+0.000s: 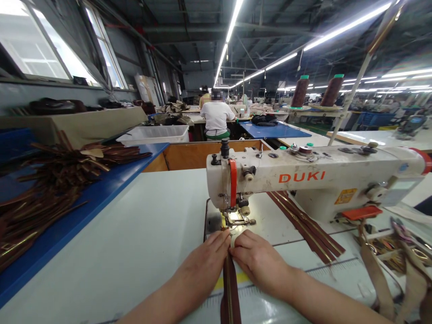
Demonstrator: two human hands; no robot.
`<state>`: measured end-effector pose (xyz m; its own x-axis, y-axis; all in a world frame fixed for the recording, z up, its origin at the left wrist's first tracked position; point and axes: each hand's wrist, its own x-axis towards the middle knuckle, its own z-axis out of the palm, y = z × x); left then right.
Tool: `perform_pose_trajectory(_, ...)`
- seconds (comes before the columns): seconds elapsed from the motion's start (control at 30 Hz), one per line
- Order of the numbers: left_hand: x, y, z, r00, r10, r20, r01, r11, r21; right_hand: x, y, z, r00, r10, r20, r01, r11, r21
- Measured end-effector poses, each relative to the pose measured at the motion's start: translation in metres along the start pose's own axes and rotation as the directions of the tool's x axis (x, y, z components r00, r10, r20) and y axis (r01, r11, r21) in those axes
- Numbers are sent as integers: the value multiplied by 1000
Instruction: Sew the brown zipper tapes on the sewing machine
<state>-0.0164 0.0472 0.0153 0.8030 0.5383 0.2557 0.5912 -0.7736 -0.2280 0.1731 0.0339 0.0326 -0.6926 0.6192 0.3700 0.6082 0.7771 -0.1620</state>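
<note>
A brown zipper strip (230,288) with a gold line of teeth runs from the table's front edge up toward the needle area of a white sewing machine (263,173). My left hand (211,254) lies along the strip's left side, its fingertips close to the presser foot (236,220). On the other side my right hand (258,256) has its fingers bent together, pinching the strip's right edge. Both hands are closed on the strip just in front of the foot. The strip's far end is hidden by my fingers and the machine.
More brown zipper strips (310,229) lie under the machine arm. A big pile of brown strips (64,180) covers the blue table (118,180) at left. At right sits a tray of metal parts (388,252) by beige straps (374,274). A person in a white shirt (218,118) sits ahead.
</note>
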Motion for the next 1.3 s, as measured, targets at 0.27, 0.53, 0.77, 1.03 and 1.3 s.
perform_pose_trajectory(0.27,-1,-3,6,999,-1,-42,2,1000,31,3,4,0,1000,-24,14,24,999,-23)
perform_pose_trajectory(0.53,9,-7,6,993,-80,-89,78,997,-22,11,14,0,998,-25,53,30,996,-84)
perform_pose_trajectory(0.77,12,-11,15,982,-123,-143,113,991,-76,14,16,2,1000,-2,6,3,996,-93)
perform_pose_trajectory(1.03,15,-11,6,977,-126,-174,103,985,-139,15,17,2,1000,16,-8,-17,997,-71)
perform_pose_trajectory(1.3,11,-10,7,974,-166,-154,135,972,-190,14,17,2,1000,17,8,-16,998,-58)
